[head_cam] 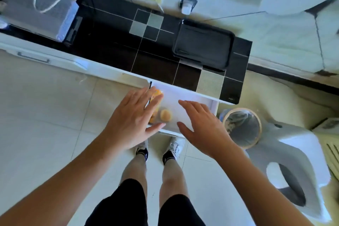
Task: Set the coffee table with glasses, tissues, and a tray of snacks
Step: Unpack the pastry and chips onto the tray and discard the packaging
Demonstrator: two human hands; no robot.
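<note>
The person's bare forearms reached out from under the camera, over black shorts and sneakered feet, toward an open white drawer pulled out of a black-tiled cabinet. The left hand hovered with fingers straight and spread, gripping nothing, its fingertips over a yellow-orange snack packet lying at the drawer's left edge, its long axis seemingly running away from the person. Just right of that packet sat a small round bun-like snack, between the two hands. The right hand was likewise flat and empty above the drawer's right half. The left hand was nearer both snacks, so it seemed the likelier to pick them up. The black tray waited on the cabinet top, beyond the drawer. The left hand hid much of the packet, and blur left its label unreadable; no glasses or tissues were visible
</note>
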